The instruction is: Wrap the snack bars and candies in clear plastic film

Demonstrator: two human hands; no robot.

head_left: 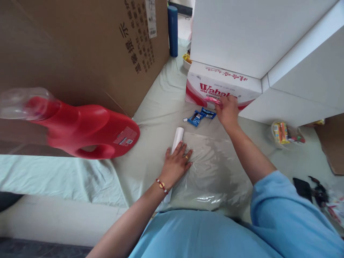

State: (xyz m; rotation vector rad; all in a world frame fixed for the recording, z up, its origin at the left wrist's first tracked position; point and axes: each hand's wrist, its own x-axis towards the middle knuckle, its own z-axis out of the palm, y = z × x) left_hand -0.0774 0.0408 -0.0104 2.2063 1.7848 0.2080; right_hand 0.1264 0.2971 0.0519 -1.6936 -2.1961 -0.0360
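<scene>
My left hand lies open on a white roll of clear plastic film, its fingers spread over the roll and the film's edge. From the roll, a sheet of film stretches to the right across the cloth. My right hand pinches a small pink packet, seemingly a wrapped snack, in front of a white and red carton. Below that hand, two blue wrapped snack packets lie on the cloth, partly overlapping.
To the left, a red detergent bottle with a clear cap leans by a large brown cardboard box. A blue cylinder stands at the back. White cabinets rise behind the carton. At right are a bowl of snacks and a black phone-like object.
</scene>
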